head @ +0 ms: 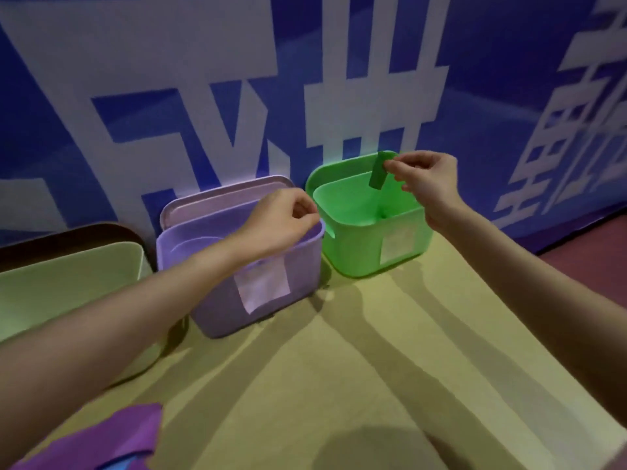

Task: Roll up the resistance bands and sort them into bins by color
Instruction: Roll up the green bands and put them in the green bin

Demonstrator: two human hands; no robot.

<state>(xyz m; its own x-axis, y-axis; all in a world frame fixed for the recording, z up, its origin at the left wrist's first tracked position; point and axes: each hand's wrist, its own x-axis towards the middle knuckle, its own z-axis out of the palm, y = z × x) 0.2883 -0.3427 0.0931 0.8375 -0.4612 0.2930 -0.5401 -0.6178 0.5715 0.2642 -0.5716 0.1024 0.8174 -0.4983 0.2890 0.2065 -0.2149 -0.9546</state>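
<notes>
Rolled green band (378, 170): long axis near vertical, slight tilt, top end leaning right toward the fingers, bottom end pointing down into the green bin (369, 245). Location: in the air over the bin's back half, above the rim, not touching the bin. Look: dark green, tight short roll, darker than the bin's bright green plastic.

Right hand (425, 179): arm reaches in from the right, forearm extended, wrist above the bin's right rim. Thumb and fingertips pinch the roll near its upper end; other fingers curled in.

Left hand (283, 220): arm reaches in from lower left, hand over the purple bin (217, 310), at its right rim. Fingers curled loosely inward; cannot tell whether they hold anything.

Hands well apart, one per bin.

Bins: purple and green stand side by side on the yellow-green surface (339, 385), just beside each other, both with a pale label on the front wall. Pale green bin (68, 276) at left edge. Purple bands (101, 439) lie loose at the bottom left, near edge of surface. Blue wall with white lettering behind.
</notes>
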